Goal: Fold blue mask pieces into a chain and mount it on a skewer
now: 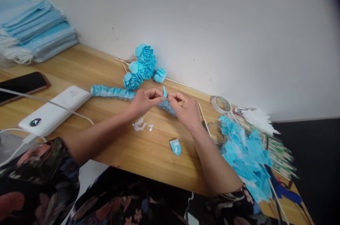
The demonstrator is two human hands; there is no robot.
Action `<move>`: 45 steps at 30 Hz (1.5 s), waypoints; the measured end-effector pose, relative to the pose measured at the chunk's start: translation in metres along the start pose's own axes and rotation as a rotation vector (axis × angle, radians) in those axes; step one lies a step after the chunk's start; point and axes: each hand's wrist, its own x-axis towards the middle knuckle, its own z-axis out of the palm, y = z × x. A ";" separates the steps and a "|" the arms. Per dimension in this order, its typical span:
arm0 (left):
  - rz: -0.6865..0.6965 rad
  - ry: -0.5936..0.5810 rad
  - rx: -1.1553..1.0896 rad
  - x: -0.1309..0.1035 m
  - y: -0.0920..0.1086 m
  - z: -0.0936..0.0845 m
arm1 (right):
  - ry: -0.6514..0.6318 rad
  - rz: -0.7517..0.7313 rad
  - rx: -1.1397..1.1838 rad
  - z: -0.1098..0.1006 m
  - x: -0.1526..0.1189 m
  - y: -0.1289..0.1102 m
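Note:
Between my two hands a small folded blue petal [164, 92] is pinched upright. My left hand [147, 100] grips it from the left with thumb and forefinger. From the right, my right hand [185, 108] closes its fingertips at the petal's edge. Behind and below the hands runs a long row of folded blue petals [113, 92], partly hidden by them. A single blue petal with white tape strips [175, 146] lies on the table nearer to me. Small white strips [139, 124] are scattered left of it.
Blue flowers on sticks [143, 65] lie by the wall. On the left are a stack of face masks [39, 28], a phone [25, 86] and a cabled white power bank [57, 108]. Tape rolls [221, 105], blue sheets [244, 157] and a blue-handled tool [288, 193] lie right.

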 end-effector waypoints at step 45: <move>0.029 -0.013 0.075 -0.001 0.006 -0.001 | 0.035 -0.343 -0.440 -0.001 -0.001 0.009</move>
